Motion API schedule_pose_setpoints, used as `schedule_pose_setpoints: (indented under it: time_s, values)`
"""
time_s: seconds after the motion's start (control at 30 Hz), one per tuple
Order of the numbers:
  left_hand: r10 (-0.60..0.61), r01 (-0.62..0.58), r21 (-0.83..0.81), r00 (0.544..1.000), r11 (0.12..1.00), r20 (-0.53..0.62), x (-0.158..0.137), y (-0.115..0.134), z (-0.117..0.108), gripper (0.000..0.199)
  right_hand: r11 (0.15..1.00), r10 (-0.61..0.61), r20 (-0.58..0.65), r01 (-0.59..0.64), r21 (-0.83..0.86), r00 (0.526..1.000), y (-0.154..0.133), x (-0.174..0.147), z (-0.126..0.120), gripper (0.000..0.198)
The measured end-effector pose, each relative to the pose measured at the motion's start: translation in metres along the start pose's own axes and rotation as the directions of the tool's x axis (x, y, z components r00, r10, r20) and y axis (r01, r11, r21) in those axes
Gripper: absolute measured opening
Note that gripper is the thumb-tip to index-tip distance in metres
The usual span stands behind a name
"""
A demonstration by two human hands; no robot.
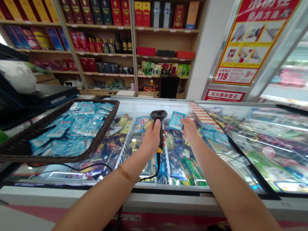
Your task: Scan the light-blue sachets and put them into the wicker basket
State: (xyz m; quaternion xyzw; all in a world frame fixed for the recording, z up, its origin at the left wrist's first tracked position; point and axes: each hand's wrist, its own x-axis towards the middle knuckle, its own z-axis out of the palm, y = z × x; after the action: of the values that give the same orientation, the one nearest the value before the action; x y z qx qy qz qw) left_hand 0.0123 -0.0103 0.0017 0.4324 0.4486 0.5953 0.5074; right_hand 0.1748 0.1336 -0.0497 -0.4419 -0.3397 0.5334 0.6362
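My left hand (153,136) is wrapped round the handle of a black barcode scanner (158,114), its head up and its cable running down from the grip. Just right of the scanner, my right hand (189,128) pinches a small light-blue packet (177,120) by its right edge, printed side toward me. Both hands are above the glass top of a chest freezer. On the left, a dark woven basket (100,135) holds many similar blue packets (80,124). More blue packets (216,135) lie on the glass beyond my right forearm.
Under the glass, the freezer (75,192) holds wire dividers and colourful packs. The scanner cable (90,166) crosses the glass beside the basket. A black counter machine (2,84) stands far left. Shelves of boxes (99,10) and a red wall poster (255,38) are behind.
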Motion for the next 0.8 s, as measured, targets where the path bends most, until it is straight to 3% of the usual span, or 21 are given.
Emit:
schedule_pose_setpoints:
  time_s: [0.17, 0.37, 0.53, 0.6, 0.67, 0.8]
  values:
    - [0.083, -0.087, -0.015, 0.982, 0.996, -0.170, 0.003, 0.044, -0.057, 0.048, 0.993, 0.108, 0.129, -0.103, -0.049, 0.986, 0.010, -0.013, 0.072, 0.018]
    - [0.089, -0.167, -0.152, 0.903, 0.974, -0.420, -0.005, 0.086, -0.132, 0.045, 0.986, 0.165, 0.312, -0.169, -0.017, 0.935, 0.006, -0.046, 0.204, 0.021]
    - [0.073, -0.220, -0.209, 0.836, 0.953, -0.544, -0.013, 0.097, -0.171, 0.041, 0.974, 0.219, 0.430, -0.220, -0.048, 0.876, 0.016, -0.080, 0.295, 0.023]
    - [0.064, -0.227, -0.220, 0.819, 0.949, -0.570, -0.014, 0.096, -0.178, 0.040, 0.983, 0.183, 0.456, -0.171, -0.068, 0.871, 0.021, -0.086, 0.310, 0.019]
    - [0.053, -0.227, -0.232, 0.814, 0.946, -0.578, -0.014, 0.094, -0.178, 0.038, 0.991, 0.134, 0.452, -0.111, -0.078, 0.882, 0.025, -0.085, 0.309, 0.013]
    - [0.022, -0.184, -0.270, 0.860, 0.945, -0.510, -0.010, 0.084, -0.157, 0.041, 0.988, 0.036, 0.360, 0.021, -0.155, 0.932, 0.025, -0.064, 0.263, 0.006]
